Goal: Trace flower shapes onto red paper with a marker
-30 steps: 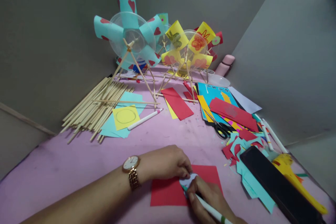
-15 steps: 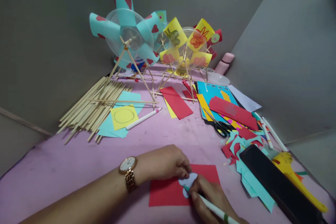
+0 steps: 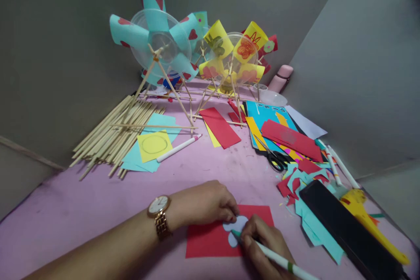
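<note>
A pale blue paper cutout with rounded lobes, flower-like in outline (image 3: 232, 239), lies on a red paper square (image 3: 205, 243). My left hand (image 3: 218, 203), with a watch (image 3: 159, 205) on its wrist, has curled fingers whose tips press the cutout's upper left edge down. In my right hand (image 3: 265, 245) is a white marker with a green tip (image 3: 277, 258), gripped like a pen. Its tip touches or hovers just above the cutout's middle; I cannot tell which. The right hand covers the cutout's right side.
Paper pinwheels on stick stands (image 3: 157, 59) rise at the back. Bundled sticks (image 3: 114, 140) lie left, near a pink-capped marker (image 3: 179, 148). To the right are scissors (image 3: 275, 159), paper scraps (image 3: 306, 210), a black phone-like slab (image 3: 348, 227) and a yellow glue gun (image 3: 370, 223).
My right hand and the marker have shifted slightly right and down, showing more of the cutout's lower lobe and the green tip. The left hand stays in place.
</note>
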Motion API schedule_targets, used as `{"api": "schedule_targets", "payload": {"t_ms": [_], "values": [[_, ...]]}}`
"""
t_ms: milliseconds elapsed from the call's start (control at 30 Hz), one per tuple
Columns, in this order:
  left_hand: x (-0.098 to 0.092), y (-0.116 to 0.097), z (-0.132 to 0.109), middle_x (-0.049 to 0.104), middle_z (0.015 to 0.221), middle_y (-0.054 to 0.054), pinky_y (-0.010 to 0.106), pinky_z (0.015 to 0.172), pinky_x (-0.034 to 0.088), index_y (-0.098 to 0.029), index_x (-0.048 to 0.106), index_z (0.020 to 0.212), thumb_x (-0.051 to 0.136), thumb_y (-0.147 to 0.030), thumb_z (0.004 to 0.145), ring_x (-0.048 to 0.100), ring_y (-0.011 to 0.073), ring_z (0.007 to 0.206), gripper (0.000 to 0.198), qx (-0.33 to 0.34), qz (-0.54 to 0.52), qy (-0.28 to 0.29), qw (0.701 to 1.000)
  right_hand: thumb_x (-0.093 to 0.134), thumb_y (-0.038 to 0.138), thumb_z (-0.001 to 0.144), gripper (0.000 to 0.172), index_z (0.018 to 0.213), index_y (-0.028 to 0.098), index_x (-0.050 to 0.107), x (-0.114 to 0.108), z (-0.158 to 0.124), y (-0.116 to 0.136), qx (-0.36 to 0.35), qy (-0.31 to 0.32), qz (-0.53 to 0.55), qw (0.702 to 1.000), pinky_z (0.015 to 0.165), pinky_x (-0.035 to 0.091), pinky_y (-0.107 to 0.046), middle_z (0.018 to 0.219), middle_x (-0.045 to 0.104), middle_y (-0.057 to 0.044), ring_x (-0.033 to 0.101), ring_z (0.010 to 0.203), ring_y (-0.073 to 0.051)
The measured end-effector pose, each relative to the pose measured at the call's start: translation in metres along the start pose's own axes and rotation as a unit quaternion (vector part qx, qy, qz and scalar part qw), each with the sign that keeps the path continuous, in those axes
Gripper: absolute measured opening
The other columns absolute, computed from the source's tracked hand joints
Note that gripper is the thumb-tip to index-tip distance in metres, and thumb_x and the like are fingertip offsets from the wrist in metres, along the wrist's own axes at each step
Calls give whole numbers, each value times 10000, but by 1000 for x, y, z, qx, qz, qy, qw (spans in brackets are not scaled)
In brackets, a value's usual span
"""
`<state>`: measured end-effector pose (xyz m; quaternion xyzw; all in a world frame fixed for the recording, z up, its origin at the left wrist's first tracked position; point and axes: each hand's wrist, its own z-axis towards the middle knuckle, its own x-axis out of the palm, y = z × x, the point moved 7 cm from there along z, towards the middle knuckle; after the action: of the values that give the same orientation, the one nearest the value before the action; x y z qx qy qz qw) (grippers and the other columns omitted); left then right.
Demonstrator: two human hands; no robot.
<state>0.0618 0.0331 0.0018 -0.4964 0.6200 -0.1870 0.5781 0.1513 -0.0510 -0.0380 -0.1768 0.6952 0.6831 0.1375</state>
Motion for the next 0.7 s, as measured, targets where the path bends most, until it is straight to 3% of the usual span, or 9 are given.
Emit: {"api": "schedule_targets", "payload": {"t_ms": [200,467,700], "values": [[-1,2,2,740,787,-4,156,607,420,-195,742,935,630,-75,805,631,107,659,210,4,8,-7,1000,465,291,778,82,735,234,424,11,3,-1,-33,3,-23,999,437,248,-217,538,396,74,337,436,-104],[-1,1,1,744,804,-1,150,613,424,-190,740,947,634,-46,804,646,105,672,229,14,9,-11,1000,439,228,788,78,711,238,448,13,5,-2,-74,-19,-91,993,410,289,-207,536,494,45,424,414,-106],[0,2,0,744,784,13,146,603,418,-170,741,938,646,-50,804,652,108,677,203,21,4,-16,1000,476,137,821,115,792,248,465,-13,-7,11,-176,-103,-41,978,444,394,-193,588,571,36,519,451,-117]]}}
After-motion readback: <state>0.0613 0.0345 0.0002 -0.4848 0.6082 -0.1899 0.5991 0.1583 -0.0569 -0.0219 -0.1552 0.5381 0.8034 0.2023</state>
